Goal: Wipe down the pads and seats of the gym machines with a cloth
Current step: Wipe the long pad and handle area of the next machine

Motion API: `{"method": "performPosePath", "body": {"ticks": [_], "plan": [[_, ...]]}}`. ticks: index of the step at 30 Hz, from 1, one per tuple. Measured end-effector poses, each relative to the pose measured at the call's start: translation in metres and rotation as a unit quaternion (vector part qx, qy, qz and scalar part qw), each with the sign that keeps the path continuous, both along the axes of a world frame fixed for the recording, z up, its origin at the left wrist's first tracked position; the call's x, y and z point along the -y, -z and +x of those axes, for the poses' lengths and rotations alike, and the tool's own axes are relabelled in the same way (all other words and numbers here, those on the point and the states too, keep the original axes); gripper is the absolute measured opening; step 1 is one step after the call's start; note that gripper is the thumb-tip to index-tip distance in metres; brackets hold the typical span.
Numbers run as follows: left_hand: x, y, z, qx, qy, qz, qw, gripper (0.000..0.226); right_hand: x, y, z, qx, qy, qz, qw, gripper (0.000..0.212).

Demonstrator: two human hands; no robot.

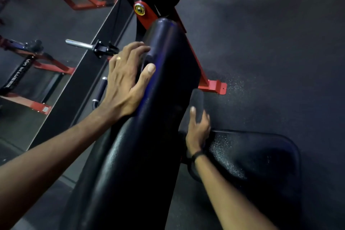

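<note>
The wiping of this machine was under way. The left hand (128,78) lay flat, fingers spread, bracing the long back pad (158,99), holding nothing. The right hand (197,129) curled its grip round a dark cloth (198,102) beside that pad, just above the seat (261,157) — matte black, speckled with droplets. Next, probably, a pressed sweep across the seat.
</note>
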State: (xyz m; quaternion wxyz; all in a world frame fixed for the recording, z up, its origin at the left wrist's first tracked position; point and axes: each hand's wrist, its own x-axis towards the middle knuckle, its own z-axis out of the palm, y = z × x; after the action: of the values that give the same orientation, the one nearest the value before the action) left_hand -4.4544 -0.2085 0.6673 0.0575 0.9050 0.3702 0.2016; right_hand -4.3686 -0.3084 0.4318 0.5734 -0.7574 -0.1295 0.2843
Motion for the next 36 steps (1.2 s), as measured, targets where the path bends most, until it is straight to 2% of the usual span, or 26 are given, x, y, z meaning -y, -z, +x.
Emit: {"method": "performPosePath", "body": {"ticks": [2, 4, 6, 10, 12, 14, 19, 22, 24, 27, 30, 32, 34, 36], "plan": [[0.000, 0.002, 0.000, 0.010, 0.005, -0.006, 1.000, 0.057, 0.025, -0.031, -0.026, 0.036, 0.005, 0.023, 0.999, 0.090], [-0.002, 0.002, -0.001, 0.023, 0.010, -0.014, 1.000, 0.058, 0.038, -0.080, -0.043, 0.079, -0.005, 0.107, 0.991, 0.058], [-0.002, 0.002, -0.002, 0.028, 0.009, -0.016, 0.999, 0.058, 0.021, -0.125, -0.038, 0.128, -0.018, 0.184, 0.974, 0.045], [0.000, 0.002, -0.002, 0.022, 0.007, -0.018, 1.000, 0.060, -0.072, -0.167, 0.020, 0.203, 0.036, 0.168, 0.964, 0.045], [0.000, 0.002, -0.001, 0.008, 0.001, -0.027, 1.000, 0.061, -0.110, -0.160, 0.053, 0.183, 0.073, 0.147, 0.969, 0.043], [-0.001, 0.002, 0.000, -0.004, 0.000, -0.037, 0.999, 0.062, -0.128, -0.132, 0.077, 0.122, 0.067, 0.127, 0.982, 0.043], [0.000, 0.002, 0.000, 0.002, 0.002, -0.043, 0.999, 0.060, -0.091, -0.028, 0.075, 0.007, 0.015, 0.066, 0.998, 0.065], [0.000, 0.001, 0.001, 0.011, 0.000, -0.035, 0.999, 0.059, -0.038, -0.001, 0.035, -0.032, 0.030, 0.033, 0.998, 0.082], [0.001, 0.000, 0.001, 0.015, 0.000, -0.031, 0.999, 0.059, -0.004, -0.018, 0.005, 0.001, 0.019, 0.036, 0.999, 0.075], [0.002, -0.001, 0.001, 0.020, 0.001, -0.030, 0.999, 0.060, 0.015, -0.082, -0.020, 0.083, -0.006, 0.137, 0.987, 0.048], [0.001, 0.000, 0.000, 0.021, 0.000, -0.027, 0.999, 0.060, -0.033, -0.141, 0.003, 0.171, -0.006, 0.226, 0.959, 0.041], [0.000, 0.000, 0.000, 0.019, 0.001, -0.026, 0.999, 0.060, -0.086, -0.169, 0.034, 0.220, 0.019, 0.197, 0.955, 0.041], [0.000, 0.002, 0.000, 0.013, -0.001, -0.023, 1.000, 0.062, -0.127, -0.177, 0.064, 0.212, 0.049, 0.167, 0.962, 0.038], [-0.003, 0.005, 0.001, 0.012, -0.007, -0.021, 1.000, 0.065, -0.151, -0.165, 0.090, 0.167, 0.065, 0.175, 0.968, 0.037]]}}
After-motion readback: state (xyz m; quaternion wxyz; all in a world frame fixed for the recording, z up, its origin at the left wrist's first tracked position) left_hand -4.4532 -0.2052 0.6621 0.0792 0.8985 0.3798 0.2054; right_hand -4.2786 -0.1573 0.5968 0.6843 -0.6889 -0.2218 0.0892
